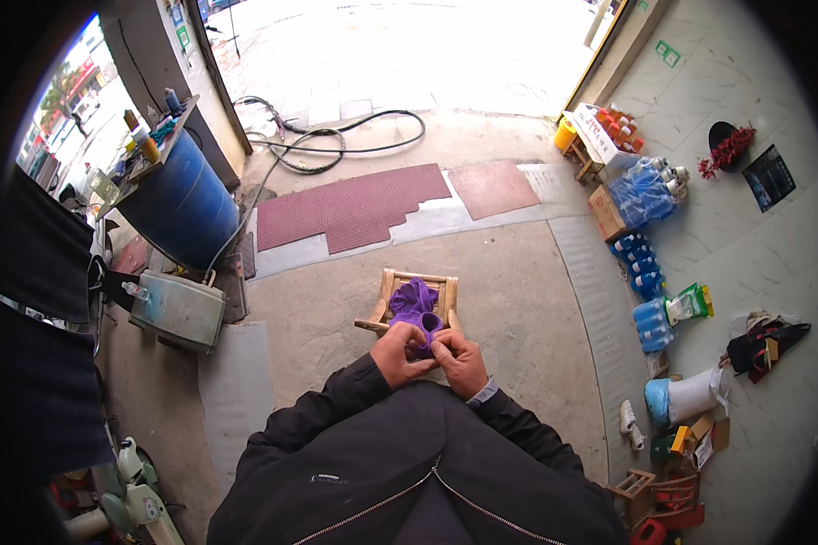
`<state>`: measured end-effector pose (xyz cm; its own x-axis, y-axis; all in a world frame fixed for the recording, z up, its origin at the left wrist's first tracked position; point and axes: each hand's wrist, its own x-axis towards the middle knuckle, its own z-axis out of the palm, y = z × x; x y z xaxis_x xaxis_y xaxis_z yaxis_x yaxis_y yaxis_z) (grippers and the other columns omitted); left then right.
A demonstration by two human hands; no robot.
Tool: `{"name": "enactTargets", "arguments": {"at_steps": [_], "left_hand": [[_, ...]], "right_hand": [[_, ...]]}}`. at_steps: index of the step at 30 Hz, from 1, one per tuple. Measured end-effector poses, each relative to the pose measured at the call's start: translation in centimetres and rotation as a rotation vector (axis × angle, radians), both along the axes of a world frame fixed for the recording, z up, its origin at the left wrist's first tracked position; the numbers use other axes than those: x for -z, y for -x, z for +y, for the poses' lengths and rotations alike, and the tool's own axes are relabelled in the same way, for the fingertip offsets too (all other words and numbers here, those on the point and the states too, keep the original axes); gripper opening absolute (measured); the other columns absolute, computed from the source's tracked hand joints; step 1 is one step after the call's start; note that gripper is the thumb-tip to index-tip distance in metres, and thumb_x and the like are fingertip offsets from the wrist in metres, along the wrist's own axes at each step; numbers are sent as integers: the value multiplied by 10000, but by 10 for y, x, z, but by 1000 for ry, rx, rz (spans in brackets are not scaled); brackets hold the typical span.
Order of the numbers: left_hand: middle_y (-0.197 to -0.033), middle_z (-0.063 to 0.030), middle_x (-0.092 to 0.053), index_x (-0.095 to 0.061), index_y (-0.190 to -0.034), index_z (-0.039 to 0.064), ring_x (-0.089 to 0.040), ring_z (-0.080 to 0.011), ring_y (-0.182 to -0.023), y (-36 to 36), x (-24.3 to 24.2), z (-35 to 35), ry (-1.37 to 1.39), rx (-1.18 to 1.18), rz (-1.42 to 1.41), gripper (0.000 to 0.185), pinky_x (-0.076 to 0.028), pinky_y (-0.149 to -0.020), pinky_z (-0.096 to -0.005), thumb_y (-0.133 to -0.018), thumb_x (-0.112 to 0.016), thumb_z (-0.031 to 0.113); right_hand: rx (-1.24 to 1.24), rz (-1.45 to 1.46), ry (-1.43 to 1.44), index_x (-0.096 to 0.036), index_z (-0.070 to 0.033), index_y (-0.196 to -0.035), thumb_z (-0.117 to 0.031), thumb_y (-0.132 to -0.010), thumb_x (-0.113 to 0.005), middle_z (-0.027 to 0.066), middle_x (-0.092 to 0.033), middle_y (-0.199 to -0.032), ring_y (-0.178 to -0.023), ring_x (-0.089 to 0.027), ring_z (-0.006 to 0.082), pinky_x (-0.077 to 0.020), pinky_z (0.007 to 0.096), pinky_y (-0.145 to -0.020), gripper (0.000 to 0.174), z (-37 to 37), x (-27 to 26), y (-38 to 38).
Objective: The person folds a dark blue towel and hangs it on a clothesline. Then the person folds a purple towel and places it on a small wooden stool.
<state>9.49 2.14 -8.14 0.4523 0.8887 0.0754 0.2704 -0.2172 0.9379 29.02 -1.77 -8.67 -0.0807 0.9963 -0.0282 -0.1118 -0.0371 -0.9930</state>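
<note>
A purple cloth [414, 297] lies bunched over a small bamboo stool [452, 300] in front of me. Its near end forms an open ring between my hands. My left hand [402, 355] pinches the left side of this ring with thumb and forefinger. At the ring's lower right edge, my right hand [461, 361] grips the fabric between thumb and fingers. Both hands are close together, just above the near side of the stool. The hands and cloth hide part of the seat.
To the left stand a blue barrel [184, 197] and a grey metal box [177, 310]. A black hose [341, 146] coils near the doorway, beyond a red mat [354, 204]. Bottles [644, 272], white shoes [631, 426] and a wooden stool [632, 497] line the right side.
</note>
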Motion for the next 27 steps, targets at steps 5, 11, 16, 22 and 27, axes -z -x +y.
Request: {"name": "enactTargets", "arguments": {"at_steps": [5,11,16,22,27], "left_hand": [[-1016,-91,-585,-588,-1087,54,-626,-188,-837,-3,0,2,-114,-27,44,433,-550,-751,-322,-789,-889,145],[-1041,-77,-604,-623,-1127,44,-654,-171,-897,-4,7,0,9,-12,-29,354,-569,-797,-312,-845,-834,76],[-1045,-33,-621,-635,-1165,35,-650,-105,-915,0,18,2,220,42,-180,295,-570,-815,-278,-918,-795,51],[-1007,-19,-645,-631,-1140,28,-643,-85,-877,2,23,2,234,39,-111,249,-549,-778,-256,-949,-782,80],[-996,-20,-665,-616,-1112,17,-636,-82,-865,4,26,-1,464,-30,-237,228,-538,-778,-254,-972,-765,118]], "right_hand": [[3,-110,-104,-695,31,-1033,-80,-1055,-655,33,-665,-1059,-940,-617,94,-523,257,-815,120,-1,-6,1],[48,-15,-10,-693,22,-1010,-60,-1053,-647,20,-660,-1054,-885,-608,76,-503,242,-793,103,-3,-2,0],[76,-21,-34,-668,4,-989,-35,-1029,-648,24,-658,-1013,-884,-620,91,-509,252,-789,59,-5,3,0],[102,-297,-221,-644,7,-896,9,-938,-694,87,-666,-986,-865,-657,165,-529,284,-769,65,-2,0,-4],[190,-379,-328,-613,7,-847,36,-879,-709,127,-673,-979,-874,-681,244,-552,345,-781,105,-3,-11,-6]]}}
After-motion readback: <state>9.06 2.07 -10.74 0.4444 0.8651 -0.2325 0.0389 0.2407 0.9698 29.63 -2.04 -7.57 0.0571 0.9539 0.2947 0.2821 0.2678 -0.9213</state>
